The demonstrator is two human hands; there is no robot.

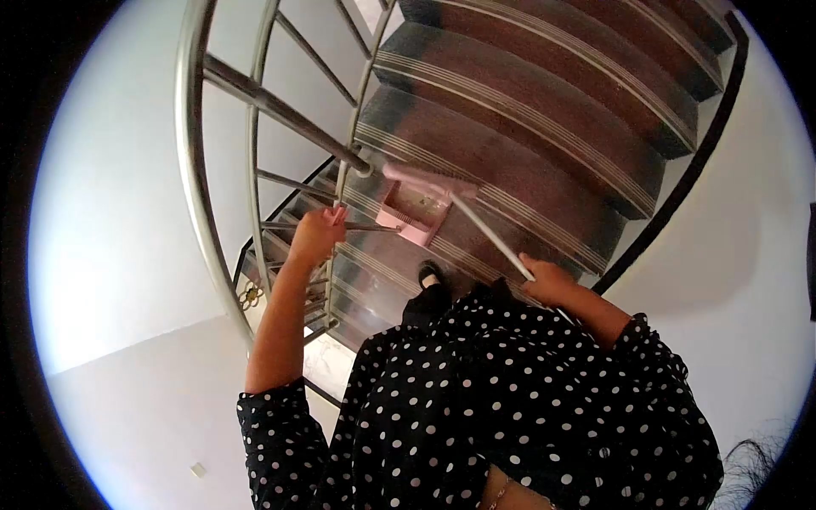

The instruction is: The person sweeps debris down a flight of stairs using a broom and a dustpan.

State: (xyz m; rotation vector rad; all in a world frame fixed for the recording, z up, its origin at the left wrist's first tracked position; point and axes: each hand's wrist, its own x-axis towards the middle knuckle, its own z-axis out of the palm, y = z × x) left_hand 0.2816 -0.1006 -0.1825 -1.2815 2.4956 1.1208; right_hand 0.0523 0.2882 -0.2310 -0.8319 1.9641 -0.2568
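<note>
My left hand (318, 235), beside the metal railing, is closed around the pink-ended handle of a dustpan. The pink dustpan (413, 231) rests on a stair step, with some debris visible inside. In my right hand (550, 281) is the pale stick of a broom (493, 237), gripped with the fingers wrapped round it. The broom's pink head (429, 181) lies across the far rim of the dustpan and looks slightly blurred.
Curved stairs (527, 110) with striped edges climb beyond the dustpan. A metal railing (189, 127) runs along the left, and a dark band (680, 183) follows the white wall on the right. My shoe (430, 274) stands just below the dustpan.
</note>
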